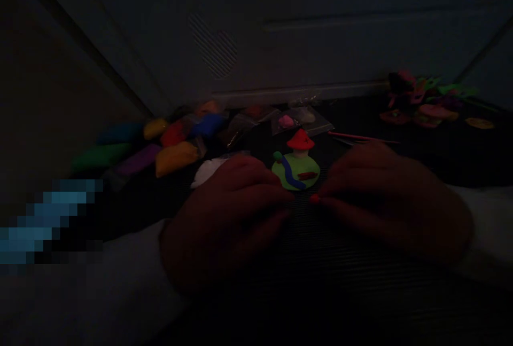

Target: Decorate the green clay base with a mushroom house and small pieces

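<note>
My right hand (396,202) pinches a small red lump of modelling clay (315,199) between thumb and fingertips, just above the dark ribbed surface. Across from it, my left hand (228,212) is curled, thumb and forefinger close together; anything between them is lost in the dark. Just beyond the fingertips lies a round green clay base (285,177) with a blue winding strip (292,173), a dark green ball (278,157) and a dark red piece (307,175) on it. A clay mushroom (300,141) with a red cap and pale stem stands upright at its back edge.
Bagged clay in several colours, including an orange pack (176,158), lies at the left. White clay (206,171) sits behind my left hand. Further back are a bag with pink clay (286,121) and a thin pink tool (360,137). Colourful pieces (430,113) are heaped far right.
</note>
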Available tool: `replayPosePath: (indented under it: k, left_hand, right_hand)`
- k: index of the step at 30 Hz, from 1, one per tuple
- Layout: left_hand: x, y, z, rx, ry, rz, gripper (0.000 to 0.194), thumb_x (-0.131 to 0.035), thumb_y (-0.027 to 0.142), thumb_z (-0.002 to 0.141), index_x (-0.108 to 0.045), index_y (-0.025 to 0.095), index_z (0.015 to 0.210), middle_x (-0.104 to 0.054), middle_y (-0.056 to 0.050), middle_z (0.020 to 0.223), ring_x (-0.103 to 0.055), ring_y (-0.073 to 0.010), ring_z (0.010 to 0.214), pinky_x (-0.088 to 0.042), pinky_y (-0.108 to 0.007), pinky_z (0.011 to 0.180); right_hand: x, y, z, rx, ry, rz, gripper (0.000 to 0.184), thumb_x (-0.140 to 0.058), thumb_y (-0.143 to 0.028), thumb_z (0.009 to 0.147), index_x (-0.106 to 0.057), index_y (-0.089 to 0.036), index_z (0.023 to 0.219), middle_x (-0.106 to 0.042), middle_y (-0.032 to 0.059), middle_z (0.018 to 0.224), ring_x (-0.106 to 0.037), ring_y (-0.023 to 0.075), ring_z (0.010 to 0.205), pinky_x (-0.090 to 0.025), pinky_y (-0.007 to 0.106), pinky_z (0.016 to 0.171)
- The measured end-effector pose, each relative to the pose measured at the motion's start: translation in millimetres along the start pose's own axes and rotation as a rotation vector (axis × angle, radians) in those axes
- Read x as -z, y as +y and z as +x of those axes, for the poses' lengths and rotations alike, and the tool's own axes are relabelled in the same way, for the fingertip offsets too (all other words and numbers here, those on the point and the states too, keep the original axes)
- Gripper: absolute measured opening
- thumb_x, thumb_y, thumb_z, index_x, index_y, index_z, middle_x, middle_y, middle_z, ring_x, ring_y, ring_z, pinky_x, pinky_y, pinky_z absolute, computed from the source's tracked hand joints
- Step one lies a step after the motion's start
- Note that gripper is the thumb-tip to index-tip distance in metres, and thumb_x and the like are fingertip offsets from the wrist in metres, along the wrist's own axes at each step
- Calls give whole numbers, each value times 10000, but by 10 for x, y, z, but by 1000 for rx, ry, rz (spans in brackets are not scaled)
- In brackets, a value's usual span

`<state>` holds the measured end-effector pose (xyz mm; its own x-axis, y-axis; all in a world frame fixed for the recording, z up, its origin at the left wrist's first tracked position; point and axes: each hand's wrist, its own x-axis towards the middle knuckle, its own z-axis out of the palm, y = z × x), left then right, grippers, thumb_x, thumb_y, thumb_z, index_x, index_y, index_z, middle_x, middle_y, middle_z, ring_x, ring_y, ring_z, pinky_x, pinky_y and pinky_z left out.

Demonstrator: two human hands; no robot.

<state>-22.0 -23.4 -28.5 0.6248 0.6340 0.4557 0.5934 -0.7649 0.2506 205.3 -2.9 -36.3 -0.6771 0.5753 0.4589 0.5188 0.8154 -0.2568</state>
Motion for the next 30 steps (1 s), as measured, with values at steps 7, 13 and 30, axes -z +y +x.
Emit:
replayPosePath:
  k: [7,13,30]
  left_hand:
    - [69,95,70,175,135,-241,229,-689,218,692,-655,216,918,-633,-21,932,-595,-148,893,-496,-256,792]
    - [105,219,107,203,126,-341,155,-688,214,693,-690,242,845,-645,-3,893,-618,-141,836,-518,-257,745]
    - [654,346,756,400,338,-1356,112,-729,183,653,-688,198,756,-681,34,695,-619,-72,656,-506,-160,638]
  right_hand:
    - [78,-179,104,-207,32,422,81,-563,-233,790,-629,-185,793,-610,-14,802,-566,74,749,-438,219,695]
    - [165,-304,114,-263,-27,485,80,-569,-232,779,-627,-180,759,-610,-13,756,-569,76,705,-435,200,648]
    - [910,-315,536,340,654,-190,168,-535,-130,785,-561,-170,947,-591,54,947,-549,148,920,-461,335,828]
